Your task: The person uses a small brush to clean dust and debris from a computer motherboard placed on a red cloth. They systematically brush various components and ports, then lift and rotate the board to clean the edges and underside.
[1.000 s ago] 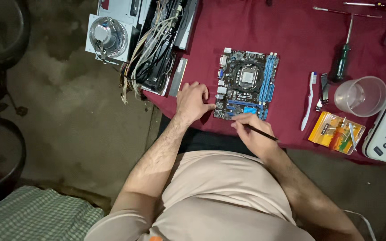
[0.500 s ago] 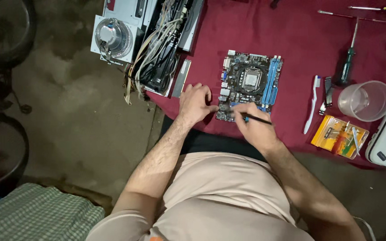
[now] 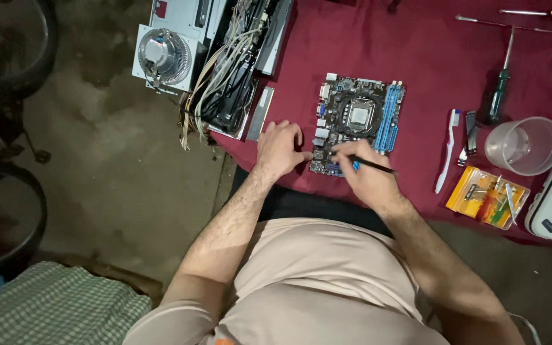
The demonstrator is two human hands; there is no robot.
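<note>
Hands [image 3: 327, 163] work motherboard [image 3: 359, 118] on maroon tablecloth [image 3: 429, 70]

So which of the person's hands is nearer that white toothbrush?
The right hand. It holds a thin black tool at the motherboard's near edge, with the toothbrush off to its right. The left hand rests on the board's far side.

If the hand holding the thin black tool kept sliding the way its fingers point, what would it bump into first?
The right hand points up and left across the motherboard at its near left corner. Probably it would first meet the left hand, whose fingertips already rest at that edge. Height is hard to judge from above.
</note>
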